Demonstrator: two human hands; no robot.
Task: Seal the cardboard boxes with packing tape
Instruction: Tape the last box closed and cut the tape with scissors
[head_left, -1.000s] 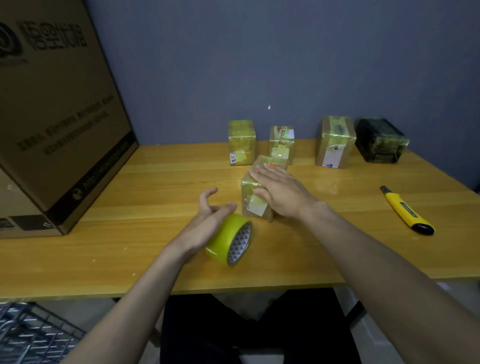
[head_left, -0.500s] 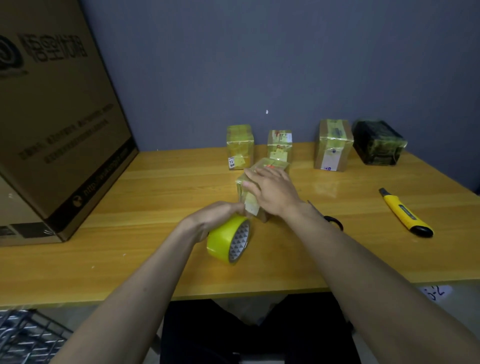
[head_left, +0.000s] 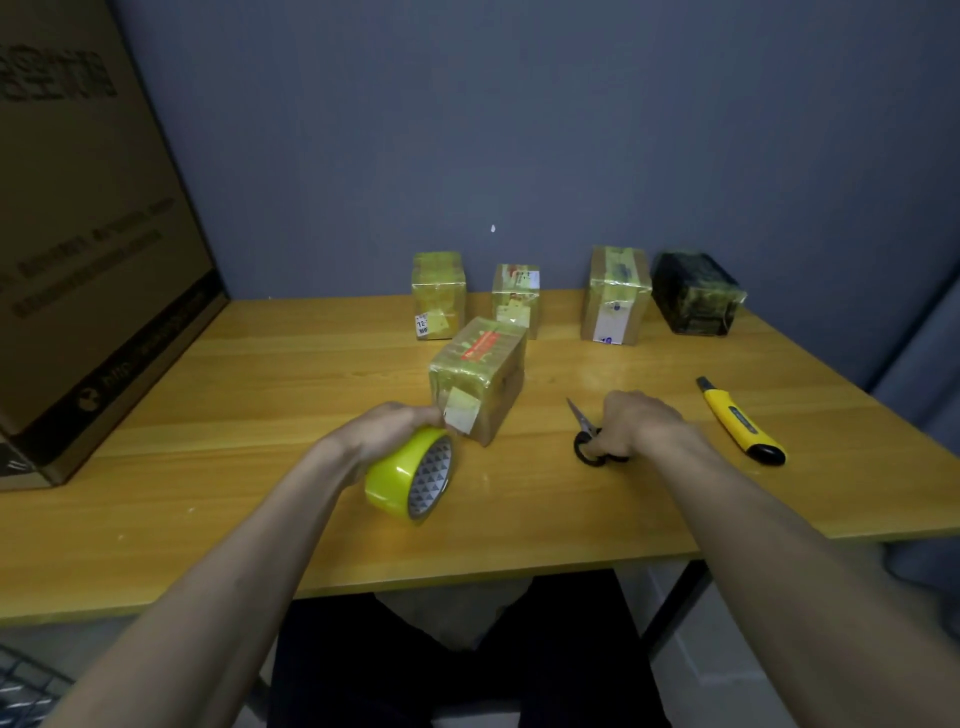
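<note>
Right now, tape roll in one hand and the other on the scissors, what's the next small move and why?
Probably lift the scissors to the box and snip the tape: the left hand holds the tape roll at the box's near corner, and the right hand already grips the handles.

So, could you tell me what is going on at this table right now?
A person is taping up small boxes. The left hand holds the yellow tape roll against the nearest box, while the right hand grips the scissors on the table. Four wrapped boxes stand along the wall, and a yellow utility knife lies unused.
</note>
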